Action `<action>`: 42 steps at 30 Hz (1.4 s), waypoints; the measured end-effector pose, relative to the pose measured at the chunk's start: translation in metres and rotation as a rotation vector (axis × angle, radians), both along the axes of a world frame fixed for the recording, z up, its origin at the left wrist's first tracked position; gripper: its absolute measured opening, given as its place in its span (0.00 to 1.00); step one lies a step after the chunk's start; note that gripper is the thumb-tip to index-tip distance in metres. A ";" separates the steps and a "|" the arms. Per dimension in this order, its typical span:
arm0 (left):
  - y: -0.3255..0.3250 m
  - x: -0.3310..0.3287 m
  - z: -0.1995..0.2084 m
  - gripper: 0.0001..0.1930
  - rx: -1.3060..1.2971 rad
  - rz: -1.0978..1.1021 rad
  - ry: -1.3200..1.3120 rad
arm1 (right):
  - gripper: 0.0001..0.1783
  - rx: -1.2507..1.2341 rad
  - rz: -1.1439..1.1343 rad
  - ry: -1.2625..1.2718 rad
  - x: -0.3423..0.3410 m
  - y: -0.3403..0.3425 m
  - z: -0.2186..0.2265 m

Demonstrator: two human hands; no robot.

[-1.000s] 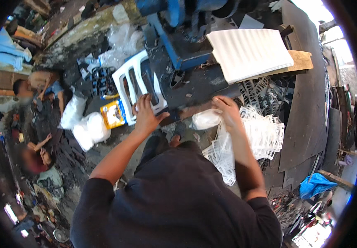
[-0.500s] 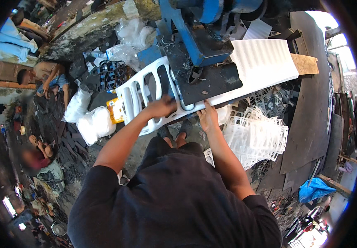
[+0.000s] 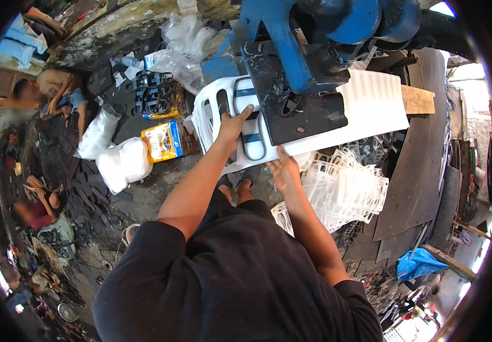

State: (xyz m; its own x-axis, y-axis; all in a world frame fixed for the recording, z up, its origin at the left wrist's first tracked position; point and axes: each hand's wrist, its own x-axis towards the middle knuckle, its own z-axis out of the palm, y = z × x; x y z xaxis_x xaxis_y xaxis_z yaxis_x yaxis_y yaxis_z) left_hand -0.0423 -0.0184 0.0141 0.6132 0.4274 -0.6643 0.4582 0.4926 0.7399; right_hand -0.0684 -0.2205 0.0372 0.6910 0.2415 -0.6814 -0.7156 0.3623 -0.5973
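White foam sheet [image 3: 374,102], apparently several layers, lies centre to R, slanting under a black board [image 3: 320,117] at the foot of the blue machine [image 3: 308,57]; its L end is slotted, open gaps betw. narrow strips. Dark-edged loop w/ blue bars [image 3: 252,138] sits on the slotted end, just L of the board. L hand [image 3: 231,130]: fingers extended over slotted end & loop, reaching to loop's far part; can't tell if it grasps or only presses. R hand [image 3: 286,172]: at sheet's near edge, one fingertip touching, others loosely bent, not clenched; pinch or mere support, can't tell. Handling (my judgement): prob. light, soft, bendy, smooth enough for layers to slip over each other; narrow strips likely tear or fold if tugged. Best hold: solid near edge, where R hand is, or wide R part, thumb above & fingers below; avoid lifting by strips. Nearby: pile of white lattice pieces [image 3: 345,191] near side, R of R hand; yellow packet [image 3: 162,141] well L.
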 end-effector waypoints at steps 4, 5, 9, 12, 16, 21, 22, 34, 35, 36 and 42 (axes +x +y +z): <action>0.009 -0.002 0.012 0.44 0.032 0.014 -0.024 | 0.19 -0.010 -0.080 0.055 -0.008 0.015 -0.005; 0.016 -0.005 0.013 0.42 -0.126 -0.021 -0.031 | 0.19 -0.044 -0.097 0.061 -0.005 0.017 -0.005; 0.054 -0.023 -0.004 0.25 -0.619 -0.072 -0.330 | 0.18 -0.077 -0.107 0.051 0.005 0.018 -0.011; 0.064 -0.032 -0.011 0.21 -0.833 -0.036 -0.487 | 0.17 -0.134 0.013 0.113 0.004 0.011 -0.002; 0.059 -0.043 -0.018 0.13 -1.095 -0.075 -0.705 | 0.19 -0.172 -0.005 0.053 0.003 0.008 -0.008; 0.062 -0.053 -0.009 0.16 -0.915 -0.089 -0.660 | 0.23 -0.336 0.366 0.238 0.010 0.006 0.022; 0.065 -0.054 -0.013 0.20 -0.806 -0.107 -0.600 | 0.23 -0.366 0.548 0.334 0.013 0.003 0.043; 0.040 -0.046 0.036 0.41 -0.435 -0.161 -0.458 | 0.28 -0.609 0.465 -0.586 0.056 0.131 0.101; 0.048 -0.038 0.033 0.40 -0.436 -0.146 -0.458 | 0.27 -0.616 0.487 -0.613 0.059 0.126 0.099; 0.056 -0.029 0.030 0.39 -0.438 -0.131 -0.458 | 0.26 -0.622 0.509 -0.640 0.060 0.123 0.097; 0.088 0.016 0.043 0.17 -0.498 -0.046 -0.389 | 0.26 -0.391 0.486 -0.563 0.051 0.116 0.091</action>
State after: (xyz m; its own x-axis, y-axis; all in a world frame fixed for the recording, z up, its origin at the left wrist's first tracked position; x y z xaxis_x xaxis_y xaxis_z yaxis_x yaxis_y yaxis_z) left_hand -0.0260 0.0697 0.0571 0.8603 0.0918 -0.5015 0.2306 0.8072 0.5433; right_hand -0.0175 -0.1040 0.1284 0.8328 0.4181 -0.3628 -0.2963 -0.2170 -0.9301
